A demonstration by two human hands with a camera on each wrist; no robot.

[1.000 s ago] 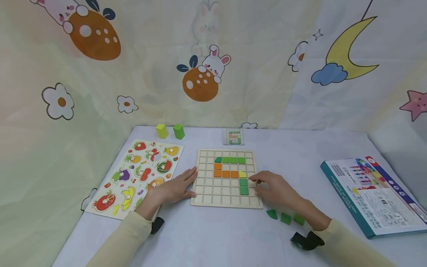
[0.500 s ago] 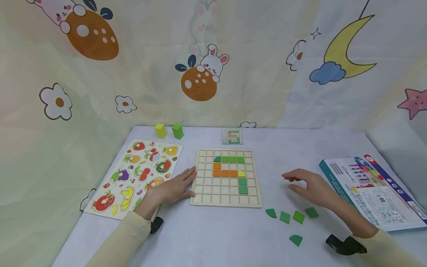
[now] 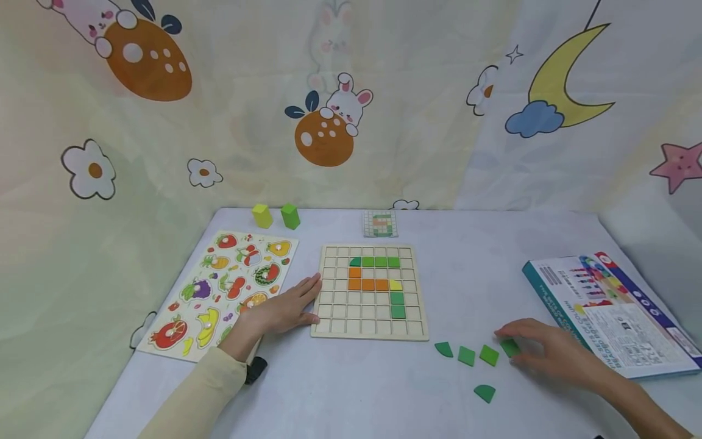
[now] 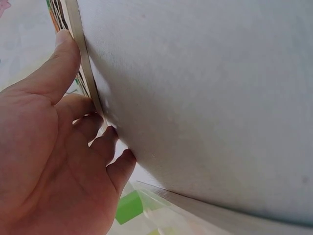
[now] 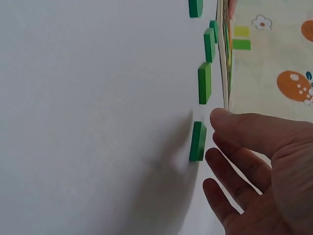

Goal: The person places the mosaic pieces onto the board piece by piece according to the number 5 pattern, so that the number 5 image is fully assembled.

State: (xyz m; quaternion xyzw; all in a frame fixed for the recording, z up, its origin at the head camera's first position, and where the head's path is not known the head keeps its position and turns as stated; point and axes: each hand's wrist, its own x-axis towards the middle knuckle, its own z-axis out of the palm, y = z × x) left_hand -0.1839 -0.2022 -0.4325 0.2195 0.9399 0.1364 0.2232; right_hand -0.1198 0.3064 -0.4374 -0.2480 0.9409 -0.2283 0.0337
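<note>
A wooden grid board [image 3: 370, 326] lies mid-table, bearing green, orange and yellow tiles in a bent, S-like line. My left hand [image 3: 282, 310] rests flat at its left edge, thumb and fingertips against the rim; the left wrist view shows the thumb [image 4: 62, 56] along the board's side. My right hand [image 3: 559, 350] hovers over a green square tile [image 3: 510, 347], thumb and fingers spread around it. In the right wrist view that tile [image 5: 197, 141] lies on the table between thumb and fingers, with a gap to them. Beside it are two more green squares [image 3: 466, 356] and two quarter-round green tiles [image 3: 485, 393].
Left of the board lies a fruit picture puzzle [image 3: 219, 292], partly under the left forearm. A small pattern card [image 3: 380, 224] is behind the board. Yellow [image 3: 262, 216] and green blocks [image 3: 290, 216] stand at the back left. A flat printed box [image 3: 614, 317] lies on the right.
My right hand has drawn away from the board's right edge, first rightward, then down to the loose green tiles. The left hand stays at the board. The camera view has shifted slightly.
</note>
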